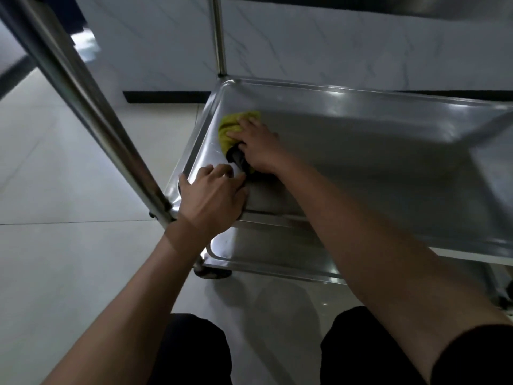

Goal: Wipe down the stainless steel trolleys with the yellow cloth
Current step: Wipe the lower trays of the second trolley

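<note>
Head view: the right hand (256, 147) presses the yellow cloth (234, 127) flat-fingered into the far-left corner of the trolley (361, 107) middle shelf, while the left hand (212, 197) grips its rim. Wiping is underway; the next stroke probably sweeps rightward across the unwiped shelf.

An indoor service area of an institutional or commercial kind, such as a clinic, canteen or hotel back corridor; which one cannot be told. The chief sign is a wheeled stainless steel trolley with tiered tray shelves (361, 151), its round steel upright posts (83, 107) rising at the corners and a small black caster wheel (212, 272) under its near left corner. Beneath the trolley lies a glossy floor of large pale grey tiles (69, 259). Behind the trolley stands a white marble-patterned wall (333, 45), edged at its foot by a black skirting strip (166, 97).
</note>
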Available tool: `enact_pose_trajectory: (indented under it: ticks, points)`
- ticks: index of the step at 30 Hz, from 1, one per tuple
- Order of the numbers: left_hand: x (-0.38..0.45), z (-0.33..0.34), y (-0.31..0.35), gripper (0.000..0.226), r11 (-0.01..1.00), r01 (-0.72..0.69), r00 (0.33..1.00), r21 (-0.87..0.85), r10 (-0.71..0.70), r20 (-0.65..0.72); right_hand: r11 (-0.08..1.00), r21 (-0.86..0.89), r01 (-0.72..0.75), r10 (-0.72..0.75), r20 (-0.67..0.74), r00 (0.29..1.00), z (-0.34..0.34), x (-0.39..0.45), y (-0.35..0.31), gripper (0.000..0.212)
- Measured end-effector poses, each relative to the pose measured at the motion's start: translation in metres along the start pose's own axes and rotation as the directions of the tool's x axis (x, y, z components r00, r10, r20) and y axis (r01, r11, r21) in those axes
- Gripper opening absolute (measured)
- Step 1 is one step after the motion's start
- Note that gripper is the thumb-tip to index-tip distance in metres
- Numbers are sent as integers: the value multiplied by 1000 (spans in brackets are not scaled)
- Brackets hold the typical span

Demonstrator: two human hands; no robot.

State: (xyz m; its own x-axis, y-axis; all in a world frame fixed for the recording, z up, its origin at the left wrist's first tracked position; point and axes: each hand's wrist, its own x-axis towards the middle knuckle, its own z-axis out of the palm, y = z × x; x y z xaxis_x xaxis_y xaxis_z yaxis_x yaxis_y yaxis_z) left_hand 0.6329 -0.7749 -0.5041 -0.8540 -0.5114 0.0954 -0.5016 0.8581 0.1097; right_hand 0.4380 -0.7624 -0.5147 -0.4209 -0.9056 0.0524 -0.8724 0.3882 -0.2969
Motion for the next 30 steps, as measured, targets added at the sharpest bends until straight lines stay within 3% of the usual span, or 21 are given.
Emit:
enact_pose_trajectory:
  ticks: [6,9,13,20,23,30]
  points:
    - [-3,0,-13,39,1000,-7,1000,-27,7,-3,990,-40,133,-129,78,989,5,32,-31,48]
    - [-4,0,-15,39,1000,6,1000,-17,-5,20,992,-2,127,-127,26,992,9,27,-36,48]
    - [-4,-1,-9,38,998,34,999,-44,-33,32,999,49,-6,11,-86,996,9,1,-9,46]
    - [-1,-12,6,34,993,68,997,-100,-64,45,967,49,-249,254,-165,953,-20,-74,104,43]
    - [4,-10,42,31,993,56,998,-101,-54,24,945,65,-321,328,-185,926,-35,-110,142,44]
    - [2,12,207,31,935,-259,960,-240,277,42,914,76,-398,405,-205,891,-67,-204,198,43]
